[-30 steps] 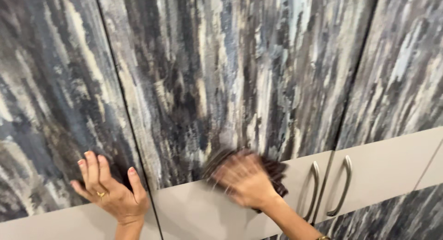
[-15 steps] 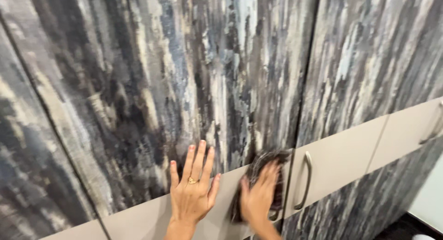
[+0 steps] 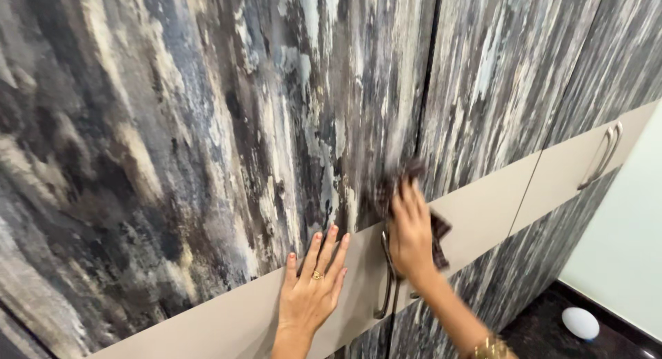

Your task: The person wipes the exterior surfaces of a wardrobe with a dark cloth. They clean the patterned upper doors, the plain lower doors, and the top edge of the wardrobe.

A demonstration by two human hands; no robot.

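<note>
My left hand lies flat and spread on the beige band of a wardrobe door, a ring on one finger. My right hand presses a dark brown cloth against the door seam, just above two curved metal handles. The cloth sticks out above and to the right of my fingers. The door faces carry a streaked grey, blue and cream pattern.
More wardrobe doors run to the right, with another pair of handles on the beige band. A pale wall stands at the right. On the dark floor lies a white rounded object.
My right hand and the cloth have moved up along the door seam. My view has shifted left and closer, so both hands now sit further right in the frame.
</note>
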